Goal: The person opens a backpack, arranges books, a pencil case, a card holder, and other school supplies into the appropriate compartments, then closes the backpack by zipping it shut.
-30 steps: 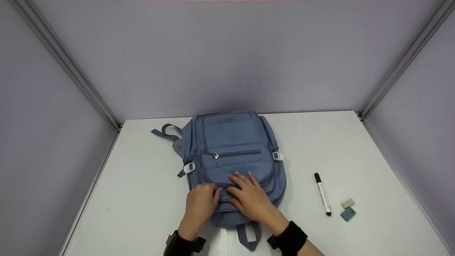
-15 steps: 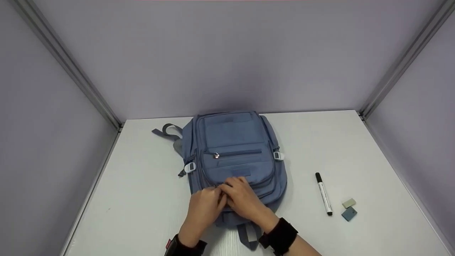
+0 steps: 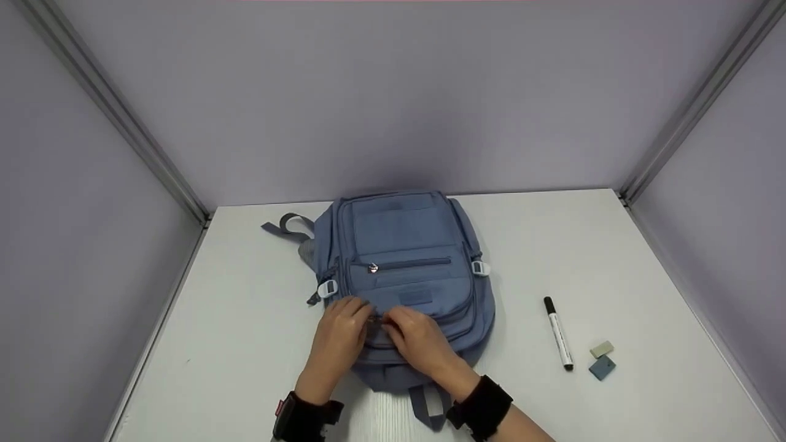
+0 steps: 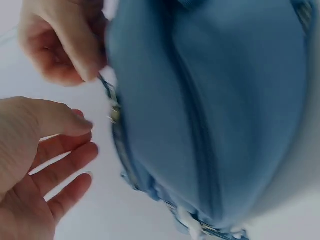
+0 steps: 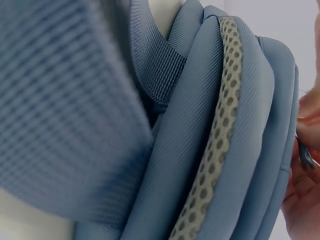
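A blue backpack (image 3: 402, 230) lies front side up on the white table, its hanging loop toward the person. At the lower front pocket, my right hand (image 3: 420, 341) pinches the edge of the zipper (image 4: 116, 122), thumb against curled fingers. A small metal slider shows just below that pinch in the left wrist view. My left hand (image 4: 47, 160) is beside the zipper with fingers loosely bent and apart, holding nothing. In the right wrist view the bag's padded side and a webbing strap (image 5: 65, 110) fill most of the picture, with fingers only at the right edge.
A black-capped white marker (image 3: 558, 334) lies right of the backpack. Farther right are a pale small block (image 3: 602, 350) and a blue-grey block (image 3: 602, 368). Grey panels (image 3: 393, 98) enclose the table at the back and sides. A loose strap (image 3: 288, 227) sticks out left of the bag.
My right hand has gone from spread fingers on the pocket to a pinch at the zipper. My left hand has loosened and shifted slightly left and up. The backpack stays in place.
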`<action>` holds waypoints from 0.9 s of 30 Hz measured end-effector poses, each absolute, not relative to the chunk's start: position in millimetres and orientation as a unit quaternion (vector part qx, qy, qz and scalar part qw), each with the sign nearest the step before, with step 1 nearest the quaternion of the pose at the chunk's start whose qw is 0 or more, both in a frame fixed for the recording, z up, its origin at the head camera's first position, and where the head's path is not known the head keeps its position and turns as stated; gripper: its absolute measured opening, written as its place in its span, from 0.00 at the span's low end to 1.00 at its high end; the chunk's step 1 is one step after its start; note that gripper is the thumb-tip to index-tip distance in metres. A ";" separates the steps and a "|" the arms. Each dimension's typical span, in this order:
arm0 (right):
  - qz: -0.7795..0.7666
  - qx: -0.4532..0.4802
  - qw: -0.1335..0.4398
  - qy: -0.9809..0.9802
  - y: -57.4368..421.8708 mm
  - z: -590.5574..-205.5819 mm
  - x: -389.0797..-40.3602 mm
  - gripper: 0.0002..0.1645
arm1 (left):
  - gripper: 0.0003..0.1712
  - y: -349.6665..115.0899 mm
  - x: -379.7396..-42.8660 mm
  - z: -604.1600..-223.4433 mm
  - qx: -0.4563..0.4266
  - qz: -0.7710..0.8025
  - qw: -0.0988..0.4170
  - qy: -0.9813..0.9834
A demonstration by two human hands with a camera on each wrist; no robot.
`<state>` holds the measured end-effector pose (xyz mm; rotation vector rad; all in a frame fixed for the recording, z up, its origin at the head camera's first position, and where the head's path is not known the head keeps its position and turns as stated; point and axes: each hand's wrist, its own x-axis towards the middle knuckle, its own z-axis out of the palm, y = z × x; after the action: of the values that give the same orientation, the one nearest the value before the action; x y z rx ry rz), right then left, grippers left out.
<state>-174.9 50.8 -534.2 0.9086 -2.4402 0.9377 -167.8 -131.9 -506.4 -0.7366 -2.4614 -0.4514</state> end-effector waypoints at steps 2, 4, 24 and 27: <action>0.332 0.318 0.181 -0.870 50.7 -533.5 -175.2 0.05 | 0.17 -135.7 -172.1 -510.5 -0.284 -0.170 0.256 -0.908; 0.327 0.310 0.175 -0.875 50.8 -532.7 -175.1 0.04 | 0.17 -139.4 -175.6 -514.6 -0.292 -0.173 0.248 -0.907; 0.346 0.292 0.141 -0.880 61.4 -529.2 -168.4 0.04 | 0.10 -152.7 -189.4 -539.7 -0.313 -0.178 0.314 -0.878; 0.343 0.292 0.151 -0.880 66.3 -528.3 -167.0 0.04 | 0.10 -152.7 -189.1 -539.7 -0.310 -0.183 0.315 -0.878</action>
<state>-167.0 66.3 -528.3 0.8380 -2.5267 0.9855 -189.1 -152.7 -539.7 -0.8157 -2.3145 -0.4835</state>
